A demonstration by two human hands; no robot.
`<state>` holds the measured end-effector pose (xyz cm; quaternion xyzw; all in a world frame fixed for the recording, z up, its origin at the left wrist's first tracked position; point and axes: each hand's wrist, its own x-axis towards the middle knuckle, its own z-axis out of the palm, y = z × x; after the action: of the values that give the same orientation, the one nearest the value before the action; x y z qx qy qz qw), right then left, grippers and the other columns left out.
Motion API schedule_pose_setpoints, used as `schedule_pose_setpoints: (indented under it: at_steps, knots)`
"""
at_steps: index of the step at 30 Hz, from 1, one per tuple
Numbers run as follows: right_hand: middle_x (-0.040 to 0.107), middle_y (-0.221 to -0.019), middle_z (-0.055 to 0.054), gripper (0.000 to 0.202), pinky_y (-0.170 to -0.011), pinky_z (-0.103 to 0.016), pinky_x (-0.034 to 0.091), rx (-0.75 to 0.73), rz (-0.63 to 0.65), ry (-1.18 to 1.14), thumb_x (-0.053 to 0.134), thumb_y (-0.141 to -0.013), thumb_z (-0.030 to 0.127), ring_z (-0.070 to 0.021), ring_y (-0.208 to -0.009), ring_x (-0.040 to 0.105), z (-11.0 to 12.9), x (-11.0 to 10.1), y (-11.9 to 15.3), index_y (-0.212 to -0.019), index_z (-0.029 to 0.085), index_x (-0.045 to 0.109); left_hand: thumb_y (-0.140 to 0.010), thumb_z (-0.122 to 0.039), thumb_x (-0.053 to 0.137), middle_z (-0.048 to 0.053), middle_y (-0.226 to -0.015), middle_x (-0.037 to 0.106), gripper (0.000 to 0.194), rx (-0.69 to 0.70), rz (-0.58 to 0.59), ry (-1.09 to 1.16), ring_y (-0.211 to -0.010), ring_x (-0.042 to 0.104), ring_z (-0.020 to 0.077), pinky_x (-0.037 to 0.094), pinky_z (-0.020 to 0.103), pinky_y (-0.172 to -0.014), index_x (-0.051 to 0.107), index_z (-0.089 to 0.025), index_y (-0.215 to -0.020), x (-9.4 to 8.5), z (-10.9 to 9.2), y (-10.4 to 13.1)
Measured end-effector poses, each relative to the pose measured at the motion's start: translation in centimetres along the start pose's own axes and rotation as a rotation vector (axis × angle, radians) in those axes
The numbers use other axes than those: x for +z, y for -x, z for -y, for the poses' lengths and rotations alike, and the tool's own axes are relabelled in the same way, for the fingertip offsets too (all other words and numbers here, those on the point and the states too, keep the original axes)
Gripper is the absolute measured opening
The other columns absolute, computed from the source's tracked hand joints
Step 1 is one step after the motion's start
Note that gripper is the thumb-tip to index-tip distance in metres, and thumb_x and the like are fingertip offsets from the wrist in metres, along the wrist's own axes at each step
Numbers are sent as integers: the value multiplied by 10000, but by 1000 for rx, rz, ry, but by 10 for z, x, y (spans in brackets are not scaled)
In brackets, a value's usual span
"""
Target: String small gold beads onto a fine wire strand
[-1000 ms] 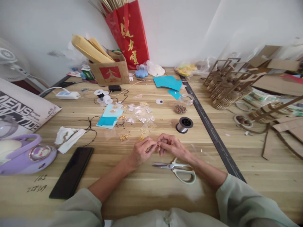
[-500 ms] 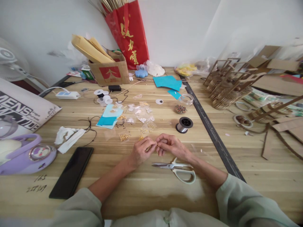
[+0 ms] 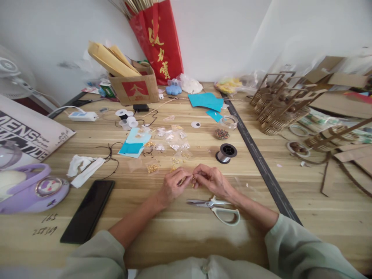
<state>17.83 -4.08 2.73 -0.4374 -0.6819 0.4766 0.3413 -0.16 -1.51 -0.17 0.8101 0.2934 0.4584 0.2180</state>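
My left hand and my right hand meet fingertip to fingertip above the table, both closed in a pinch. Between them is a tiny gold-coloured piece, partly hidden by the right fingers; its exact kind is too small to tell. What the left fingertips pinch cannot be made out. Scissors with pale handles lie just below my right hand. A spool of thin wire or line stands beyond it. Small gold beads lie in a heap past my left hand.
A black phone lies at the left, near a purple container. Small clear bags, blue sheets and a dish of mixed beads sit farther back. Wooden baskets stand at the right, beyond a dark strip.
My fingers have shifted slightly at the small gold-coloured piece, with the right fingers curled more over it. Everything else stays where it was.
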Motion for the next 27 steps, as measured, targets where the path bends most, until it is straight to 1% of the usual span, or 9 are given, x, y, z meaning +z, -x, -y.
schedule_pose_setpoints:
  at_steps: [6, 9, 13, 17, 20, 23, 27]
  knots:
    - [661, -716, -25, 179, -588, -252, 510, 35, 22, -180, 454, -921, 353, -146, -625, 670, -1, 2, -1, -907, 174, 468, -830, -167, 558, 22, -659, 630, 81, 23, -35, -20, -531, 514, 82, 419, 202, -528, 625, -162, -784, 2, 2, 2]
    - [662, -747, -26, 174, -580, -255, 515, 33, 30, -219, 463, -916, 352, -146, -621, 671, -2, 3, -1, -963, 185, 444, -826, -160, 564, 10, -664, 622, 68, 20, -48, -5, -502, 480, 69, 403, 194, -511, 632, -165, -817, 2, 2, 3]
    - [674, -735, -28, 171, -618, -272, 524, 7, 23, -127, 462, -920, 323, -150, -634, 668, -3, 3, 0, -1023, 189, 438, -827, -154, 563, 4, -664, 616, 72, 17, -55, 1, -506, 484, 67, 395, 188, -504, 634, -168, -831, 1, -1, 2]
    - [670, -700, -27, 121, -642, -254, 516, -32, 8, 17, 451, -926, 293, -143, -655, 664, -1, 3, 2, -950, 179, 480, -830, -157, 566, -8, -631, 591, 59, 29, -43, -56, -503, 486, 65, 394, 180, -502, 617, -161, -800, -1, -4, 0]
    - [664, -696, -18, 114, -645, -235, 510, -56, -2, 78, 443, -931, 284, -130, -659, 658, 3, 1, 2, -918, 180, 488, -833, -147, 567, -12, -632, 590, 45, 71, -49, -92, -508, 487, 62, 396, 172, -505, 599, -153, -803, -2, -4, -1]
    - [656, -693, -9, 117, -646, -220, 499, -83, 5, 132, 423, -940, 272, -121, -660, 650, 6, -1, 2, -907, 183, 492, -835, -140, 570, -13, -629, 586, 34, 100, -56, -77, -512, 487, 60, 396, 167, -504, 594, -144, -811, -1, -2, -1]
    - [635, -672, 2, 96, -609, -196, 465, -114, 16, 231, 420, -937, 236, -109, -622, 626, 8, -2, 3, -899, 186, 493, -838, -150, 571, -6, -625, 585, 52, 84, -46, -50, -525, 500, 68, 407, 174, -517, 598, -139, -795, 1, 1, 0]
